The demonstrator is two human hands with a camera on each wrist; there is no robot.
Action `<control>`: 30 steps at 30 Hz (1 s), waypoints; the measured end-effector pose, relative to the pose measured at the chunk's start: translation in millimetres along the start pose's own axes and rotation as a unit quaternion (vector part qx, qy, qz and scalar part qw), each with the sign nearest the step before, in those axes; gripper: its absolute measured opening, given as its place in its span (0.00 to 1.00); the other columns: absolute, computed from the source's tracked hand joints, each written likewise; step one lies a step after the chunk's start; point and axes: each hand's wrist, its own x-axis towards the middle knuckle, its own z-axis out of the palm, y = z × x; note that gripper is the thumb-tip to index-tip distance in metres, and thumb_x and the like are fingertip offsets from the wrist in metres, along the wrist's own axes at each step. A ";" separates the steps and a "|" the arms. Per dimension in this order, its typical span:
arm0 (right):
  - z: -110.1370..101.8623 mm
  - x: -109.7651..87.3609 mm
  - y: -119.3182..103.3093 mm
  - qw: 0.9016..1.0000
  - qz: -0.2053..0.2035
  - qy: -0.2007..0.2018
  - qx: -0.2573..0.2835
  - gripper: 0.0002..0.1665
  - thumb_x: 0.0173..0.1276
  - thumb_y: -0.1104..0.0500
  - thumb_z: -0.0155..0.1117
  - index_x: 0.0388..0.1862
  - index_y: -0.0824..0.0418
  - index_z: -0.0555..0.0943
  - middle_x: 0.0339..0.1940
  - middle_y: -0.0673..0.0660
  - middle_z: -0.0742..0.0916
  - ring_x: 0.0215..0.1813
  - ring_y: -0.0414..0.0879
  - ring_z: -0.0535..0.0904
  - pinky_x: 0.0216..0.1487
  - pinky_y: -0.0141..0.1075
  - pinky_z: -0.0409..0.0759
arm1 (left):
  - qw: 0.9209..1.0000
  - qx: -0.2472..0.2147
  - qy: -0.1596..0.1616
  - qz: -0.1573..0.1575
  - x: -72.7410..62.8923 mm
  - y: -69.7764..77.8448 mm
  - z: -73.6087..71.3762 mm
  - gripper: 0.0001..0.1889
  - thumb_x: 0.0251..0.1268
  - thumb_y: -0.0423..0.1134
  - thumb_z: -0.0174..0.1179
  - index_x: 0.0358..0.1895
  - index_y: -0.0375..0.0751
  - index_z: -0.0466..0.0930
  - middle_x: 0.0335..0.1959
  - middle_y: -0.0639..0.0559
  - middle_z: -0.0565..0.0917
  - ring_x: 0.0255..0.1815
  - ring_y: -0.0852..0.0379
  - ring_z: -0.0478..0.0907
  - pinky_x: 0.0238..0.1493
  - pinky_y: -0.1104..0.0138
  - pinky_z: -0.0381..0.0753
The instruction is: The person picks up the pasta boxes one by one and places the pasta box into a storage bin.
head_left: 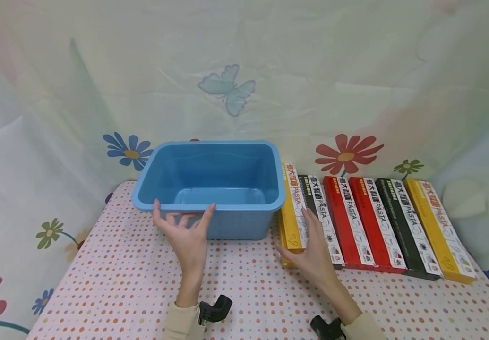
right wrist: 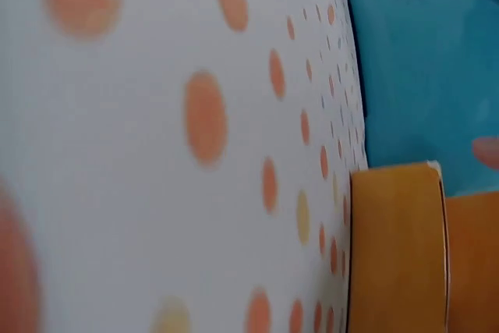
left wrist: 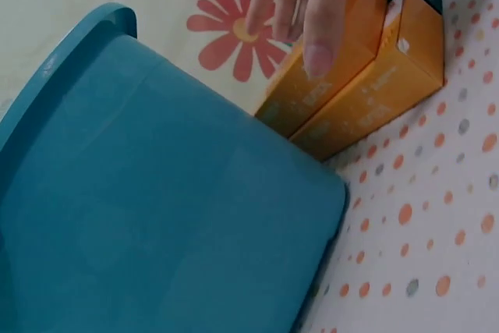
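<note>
A deep blue plastic bin (head_left: 240,226) stands at the middle back, its inside bare. My left hand (head_left: 190,241) is at its near side, thumb and fingers spread, fingertips right at the near rim. To the bin's right, one yellow pasta box (head_left: 292,217) lies on top of another yellow box (head_left: 287,263). My right hand (head_left: 315,255) is over the near part of this stack, thumb on the left side and fingers toward the right. In the left wrist view, the fingers of the right hand (left wrist: 323,5) hang loosely before the upper box (left wrist: 312,87).
Right of the stack lie more pasta boxes in a row: a black one (head_left: 321,219), two red ones (head_left: 348,222) (head_left: 376,222), another black one (head_left: 407,226) and a yellow one (head_left: 441,231). A floral curtain (head_left: 278,56) hangs behind the dotted tablecloth (head_left: 121,274).
</note>
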 end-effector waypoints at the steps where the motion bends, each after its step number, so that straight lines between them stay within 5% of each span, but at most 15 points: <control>1: 0.5 0.3 -1.2 1.000 0.010 -0.003 -0.003 0.66 0.57 0.53 0.84 0.85 0.63 0.52 0.84 0.69 0.56 0.82 0.69 0.54 0.73 0.77 0.59 | 1.000 -0.003 0.005 -0.002 -0.2 -0.1 0.8 0.64 0.54 0.30 0.80 0.84 0.46 0.39 0.54 0.40 0.72 0.42 0.48 0.80 0.48 0.61 0.91; 10: 4.7 1.6 -1.9 0.997 0.073 -0.014 -0.015 0.68 0.59 0.49 0.83 0.85 0.68 0.49 0.84 0.71 0.58 0.81 0.70 0.56 0.77 0.70 0.60 | 0.998 -0.044 0.036 -0.012 -0.3 0.6 7.7 0.65 0.51 0.28 0.82 0.84 0.51 0.41 0.55 0.39 0.71 0.44 0.46 0.78 0.48 0.59 0.92; 13: 7.5 2.0 -0.3 0.997 0.077 -0.011 -0.009 0.67 0.60 0.50 0.82 0.85 0.70 0.49 0.83 0.71 0.59 0.80 0.70 0.58 0.78 0.69 0.61 | 0.998 -0.048 0.044 -0.019 0.7 1.4 8.9 0.65 0.49 0.30 0.83 0.84 0.52 0.43 0.63 0.38 0.70 0.51 0.43 0.78 0.48 0.58 0.92; 19: 10.8 2.2 -0.4 0.996 0.091 -0.003 -0.006 0.64 0.60 0.56 0.79 0.84 0.71 0.49 0.83 0.72 0.60 0.76 0.68 0.64 0.78 0.67 0.63 | 0.997 -0.060 0.047 -0.031 1.3 1.3 10.4 0.64 0.48 0.30 0.84 0.84 0.54 0.45 0.82 0.38 0.50 0.69 0.38 0.69 0.54 0.56 0.90; 30: 10.0 3.7 -3.1 0.994 0.109 0.002 -0.022 0.64 0.59 0.59 0.77 0.85 0.71 0.47 0.83 0.72 0.58 0.77 0.69 0.62 0.78 0.67 0.61 | 0.996 -0.074 0.037 -0.038 2.4 0.4 11.8 0.60 0.51 0.28 0.81 0.82 0.55 0.48 0.72 0.38 0.63 0.58 0.39 0.76 0.45 0.62 0.91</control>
